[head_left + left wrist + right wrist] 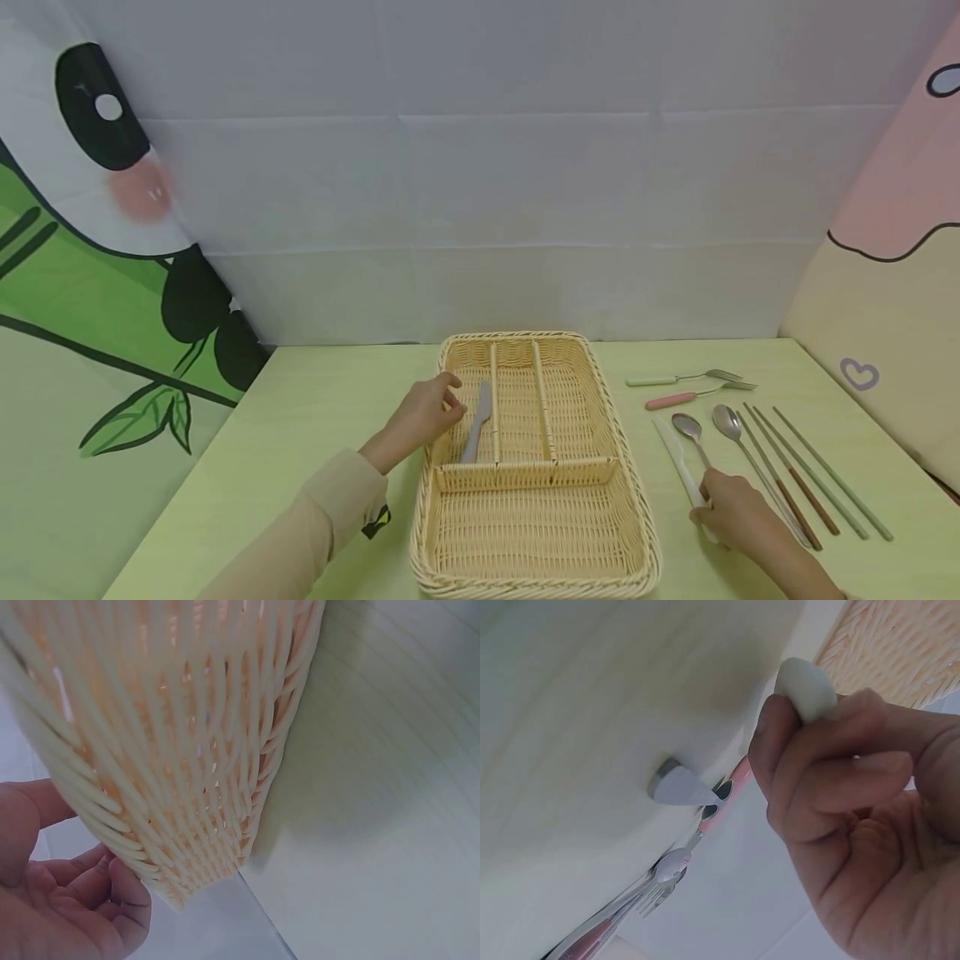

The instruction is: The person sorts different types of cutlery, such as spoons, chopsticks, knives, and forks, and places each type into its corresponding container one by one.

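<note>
In the head view my left hand (423, 417) is over the left rim of a wicker basket (648, 542), fingers loosely curled and holding nothing. A grey knife (478, 421) leans in the basket's back left compartment, just beside its fingertips. In the left wrist view those fingers are right at the woven rim (112, 817). My right hand (738, 512) grips a white knife (675, 454) by its handle, right of the basket. The rounded handle end (804, 686) pokes out above the fingers in the right wrist view. A small spoon (687, 427) lies beside the knife, its handle partly hidden behind the hand.
A larger spoon (727, 422), brown-ended chopsticks (802, 493) and green chopsticks (840, 492) lie at right. Behind them are a green-handled fork (652, 382) and a pink-handled fork (671, 401). Dividers (543, 400) split the basket's back into three compartments, with a wide one in front.
</note>
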Demonstrator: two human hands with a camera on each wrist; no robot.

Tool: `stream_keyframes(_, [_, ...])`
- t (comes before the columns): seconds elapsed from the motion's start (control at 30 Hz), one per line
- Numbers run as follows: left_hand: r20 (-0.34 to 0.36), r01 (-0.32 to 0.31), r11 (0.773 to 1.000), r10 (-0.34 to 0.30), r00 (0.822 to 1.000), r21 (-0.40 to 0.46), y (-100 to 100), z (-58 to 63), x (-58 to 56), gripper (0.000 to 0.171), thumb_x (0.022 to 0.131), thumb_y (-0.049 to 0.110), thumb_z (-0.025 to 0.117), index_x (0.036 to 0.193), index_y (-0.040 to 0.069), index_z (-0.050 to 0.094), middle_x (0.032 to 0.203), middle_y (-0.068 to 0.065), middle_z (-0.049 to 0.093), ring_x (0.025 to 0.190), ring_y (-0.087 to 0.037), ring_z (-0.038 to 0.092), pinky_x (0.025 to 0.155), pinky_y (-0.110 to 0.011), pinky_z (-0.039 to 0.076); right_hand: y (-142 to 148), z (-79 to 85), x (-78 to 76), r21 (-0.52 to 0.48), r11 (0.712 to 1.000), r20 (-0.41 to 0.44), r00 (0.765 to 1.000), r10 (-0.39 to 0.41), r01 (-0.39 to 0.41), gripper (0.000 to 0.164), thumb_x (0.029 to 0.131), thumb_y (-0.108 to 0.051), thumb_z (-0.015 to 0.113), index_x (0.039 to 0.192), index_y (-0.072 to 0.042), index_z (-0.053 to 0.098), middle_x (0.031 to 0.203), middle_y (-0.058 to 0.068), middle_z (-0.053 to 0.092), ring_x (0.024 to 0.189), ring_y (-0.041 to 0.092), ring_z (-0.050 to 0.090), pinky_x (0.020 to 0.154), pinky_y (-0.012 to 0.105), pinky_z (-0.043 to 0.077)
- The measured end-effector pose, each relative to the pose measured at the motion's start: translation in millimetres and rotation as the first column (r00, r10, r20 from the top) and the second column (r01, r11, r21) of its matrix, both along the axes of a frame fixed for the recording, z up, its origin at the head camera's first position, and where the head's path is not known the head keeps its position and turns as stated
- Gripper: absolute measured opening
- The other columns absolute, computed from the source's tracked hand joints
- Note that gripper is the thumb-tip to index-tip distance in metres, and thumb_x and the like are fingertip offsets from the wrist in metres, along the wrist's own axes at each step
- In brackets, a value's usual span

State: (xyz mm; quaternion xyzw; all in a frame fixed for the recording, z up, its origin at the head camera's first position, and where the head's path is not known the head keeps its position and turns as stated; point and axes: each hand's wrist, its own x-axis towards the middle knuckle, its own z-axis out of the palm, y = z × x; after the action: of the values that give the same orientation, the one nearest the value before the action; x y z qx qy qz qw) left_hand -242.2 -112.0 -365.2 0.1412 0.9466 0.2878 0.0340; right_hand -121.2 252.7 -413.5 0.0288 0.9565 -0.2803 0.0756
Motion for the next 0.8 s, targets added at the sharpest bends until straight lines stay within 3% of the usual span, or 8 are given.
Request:
stream_keyframes(0.33, [-0.026, 0.011, 1.0, -0.01, 1.0, 0.029, -2.3, 4.7, 2.4, 0.028, 0.088, 0.015, 0.059, 0.113, 0.003, 0.057, 0.091, -0.008, 0.065, 0.078, -0.019, 0.063, 0.062, -0.03, 0.05, -1.0, 3.4, -0.5, -0.002, 1.0, -0.056, 0.998, 0.007, -0.007, 0.013, 0.08, 0.002, 0.061, 0.084, 0.008, 0.05, 0.063, 0.008, 0.057, 0.047, 0.014, 0.052, 0.042, 0.021, 0.043])
stream_keyframes(0.8, [-0.074, 0.049, 0.997, -0.045, 0.996, 0.055, 5.7, 14.3, 10.3, 0.014, 0.088, 0.016, 0.06, 0.098, 0.008, 0.063, 0.084, -0.003, 0.066, 0.076, -0.015, 0.062, 0.066, -0.029, 0.051, -9.9, 16.2, 1.5, 0.028, 0.999, -0.142, 0.989, 0.031, -0.028, 0.018, 0.082, -0.001, 0.061, 0.09, 0.01, 0.05, 0.06, 0.005, 0.054, 0.048, 0.013, 0.046, 0.041, 0.018, 0.035])
